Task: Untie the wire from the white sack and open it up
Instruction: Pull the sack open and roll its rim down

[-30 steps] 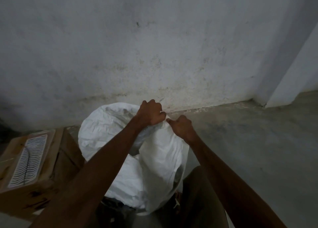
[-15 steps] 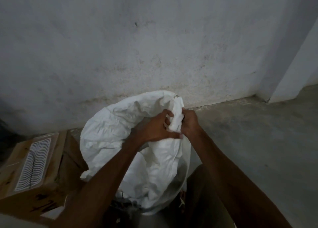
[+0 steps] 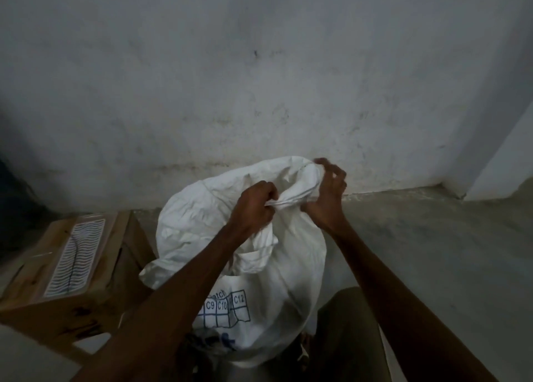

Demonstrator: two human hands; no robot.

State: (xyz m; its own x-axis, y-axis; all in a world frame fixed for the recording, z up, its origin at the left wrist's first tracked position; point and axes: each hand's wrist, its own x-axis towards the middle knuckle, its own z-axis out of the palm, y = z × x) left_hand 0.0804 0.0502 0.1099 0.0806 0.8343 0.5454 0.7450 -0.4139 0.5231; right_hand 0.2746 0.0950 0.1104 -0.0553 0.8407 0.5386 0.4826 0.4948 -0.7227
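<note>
Standing upright on the grey concrete floor, the white sack is a crumpled woven bag — stiff-looking, full of sharp creases, with blue printed squares reading C9, C10 and C12 low on its near face. Its top is bunched and folded over toward the far side, close to the stained, rough plaster wall.

The left hand is closed into a fist around a twisted gather of the sack's fabric near the middle of the top. The right hand sits just to the right of it, touching the same bunched fabric; its palm and thumb press on the cloth while the fingers are curled loosely and partly lifted, blurred by motion, so how firm its hold is cannot be told. The two hands lie close together with a short roll of fabric between them. No wire can be made out in the folds.

To the left of the sack, just beside it, stands a brown cardboard box with a white, wavy-lined label — flat on its top face.
</note>
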